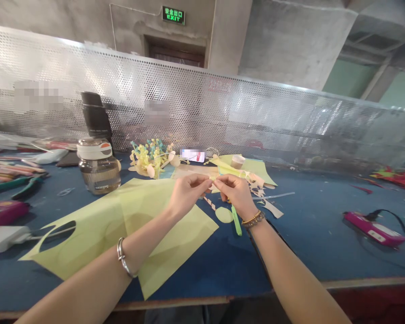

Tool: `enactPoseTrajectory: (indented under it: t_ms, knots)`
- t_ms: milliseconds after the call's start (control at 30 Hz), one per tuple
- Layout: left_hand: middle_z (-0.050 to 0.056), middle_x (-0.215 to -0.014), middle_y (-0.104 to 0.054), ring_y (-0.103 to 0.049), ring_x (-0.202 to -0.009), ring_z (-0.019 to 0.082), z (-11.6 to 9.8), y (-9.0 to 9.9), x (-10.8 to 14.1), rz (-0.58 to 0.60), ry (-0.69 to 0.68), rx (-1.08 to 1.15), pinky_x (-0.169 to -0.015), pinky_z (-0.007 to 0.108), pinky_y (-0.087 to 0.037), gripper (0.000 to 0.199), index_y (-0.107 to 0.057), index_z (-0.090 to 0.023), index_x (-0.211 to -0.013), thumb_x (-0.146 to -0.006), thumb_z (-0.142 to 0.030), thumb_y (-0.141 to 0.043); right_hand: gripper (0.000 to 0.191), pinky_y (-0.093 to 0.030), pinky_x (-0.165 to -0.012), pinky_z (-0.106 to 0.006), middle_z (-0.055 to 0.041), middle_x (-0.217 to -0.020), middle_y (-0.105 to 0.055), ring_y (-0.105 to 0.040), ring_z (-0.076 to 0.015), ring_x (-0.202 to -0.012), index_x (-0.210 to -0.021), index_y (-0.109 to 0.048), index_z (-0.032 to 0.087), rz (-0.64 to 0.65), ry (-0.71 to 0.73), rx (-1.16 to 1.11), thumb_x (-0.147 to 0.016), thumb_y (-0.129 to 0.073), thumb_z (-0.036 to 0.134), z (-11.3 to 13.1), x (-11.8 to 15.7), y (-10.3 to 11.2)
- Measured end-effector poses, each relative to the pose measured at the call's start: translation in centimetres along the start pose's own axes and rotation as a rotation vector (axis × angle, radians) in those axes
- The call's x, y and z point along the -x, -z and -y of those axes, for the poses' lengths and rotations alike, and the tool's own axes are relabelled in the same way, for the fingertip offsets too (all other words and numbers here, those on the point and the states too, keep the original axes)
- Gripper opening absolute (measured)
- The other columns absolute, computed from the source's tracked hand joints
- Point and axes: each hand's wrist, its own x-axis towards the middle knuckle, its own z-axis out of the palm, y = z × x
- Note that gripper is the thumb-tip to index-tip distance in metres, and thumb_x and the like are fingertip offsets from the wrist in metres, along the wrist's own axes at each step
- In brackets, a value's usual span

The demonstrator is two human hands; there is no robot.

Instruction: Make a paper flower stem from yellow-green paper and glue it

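My left hand (pixel 191 189) and my right hand (pixel 235 191) meet above the middle of the table, fingertips almost touching. Both are closed in a pinch on a small pale yellow piece (pixel 213 178), mostly covered by the fingers; it looks like paper. Below them lie a round light green paper disc (pixel 224 214), a bright green cutter-like tool (pixel 236 221) and a striped thin strip (pixel 209 203). Large yellow-green paper sheets (pixel 175 243) spread under my left forearm, one with a round hole cut out.
A clear water bottle (pixel 99 171) and a tall black bottle (pixel 96 114) stand at left. Yellow and teal paper flowers (pixel 151 157), a lit phone (pixel 193 155) and paper scraps (pixel 272 208) lie behind. A purple power strip (pixel 374 228) sits at right, before a perforated metal screen (pixel 290 121).
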Motion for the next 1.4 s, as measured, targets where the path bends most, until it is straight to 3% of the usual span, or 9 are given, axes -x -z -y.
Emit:
enactPoseTrajectory:
  t_ms: [167, 300, 500, 633, 1067, 1400]
  knots:
    - [0.004, -0.076, -0.069, -0.065, -0.07, 0.014, -0.34, 0.02, 0.01, -0.014, 0.06, 0.055, -0.061, 0.022, -0.052, 0.023, -0.068, -0.015, -0.08, -0.073, -0.038, -0.067, 0.026, -0.033, -0.038, -0.02, 0.0044, -0.047, -0.052, -0.043, -0.0059, -0.036, -0.07, -0.066, 0.017, -0.022, -0.01, -0.055, -0.081, -0.06, 0.04, 0.11, 0.0, 0.08]
    - [0.003, -0.075, -0.068, -0.064, -0.069, 0.013, -0.33, 0.11, -0.09, 0.006, 0.08, 0.072, -0.061, 0.021, -0.051, 0.023, -0.067, -0.016, -0.078, -0.074, -0.038, -0.066, 0.028, -0.025, -0.032, -0.019, 0.0031, -0.055, -0.059, -0.041, -0.0047, -0.031, -0.087, -0.067, 0.018, -0.051, -0.082, -0.11, -0.082, -0.058, 0.044, 0.07, -0.16, 0.19]
    - [0.004, -0.078, -0.07, -0.064, -0.067, 0.013, -0.19, 0.21, -0.16, 0.037, 0.05, 0.043, -0.061, 0.023, -0.052, 0.021, -0.068, -0.017, -0.08, -0.075, -0.038, -0.065, 0.029, -0.026, -0.033, -0.018, 0.0073, -0.039, -0.047, -0.039, -0.0056, -0.032, -0.088, -0.069, 0.016, 0.033, -0.143, -0.107, -0.075, -0.066, 0.042, 0.31, -0.22, 0.33]
    - [0.004, -0.079, -0.07, -0.065, -0.068, 0.013, -0.28, 0.23, -0.12, 0.028, 0.045, 0.025, -0.061, 0.023, -0.052, 0.022, -0.068, -0.018, -0.081, -0.076, -0.039, -0.064, 0.029, -0.026, -0.035, -0.018, 0.0067, -0.042, -0.047, -0.036, -0.0049, -0.035, -0.085, -0.071, 0.015, 0.066, -0.175, -0.138, -0.072, -0.068, 0.041, 0.26, -0.16, 0.39]
    - [0.002, -0.072, -0.068, -0.064, -0.065, 0.013, -0.64, 0.1, 0.03, 0.005, 0.043, 0.007, -0.059, 0.023, -0.051, 0.021, -0.069, -0.017, -0.079, -0.073, -0.037, -0.067, 0.021, -0.027, -0.038, -0.02, 0.0071, -0.041, -0.044, -0.037, -0.0058, -0.037, -0.078, -0.07, 0.017, 0.025, -0.087, -0.025, -0.072, -0.069, 0.037, -0.24, -0.12, 0.15]
    - [0.005, -0.078, -0.069, -0.064, -0.067, 0.012, -0.36, 0.22, -0.18, 0.023, 0.103, 0.071, -0.06, 0.02, -0.049, 0.023, -0.068, -0.016, -0.076, -0.075, -0.039, -0.065, 0.022, -0.028, -0.039, -0.021, 0.0073, -0.043, -0.044, -0.038, -0.0067, -0.039, -0.081, -0.069, 0.017, 0.013, -0.057, -0.042, -0.072, -0.069, 0.036, -0.09, -0.04, 0.16]
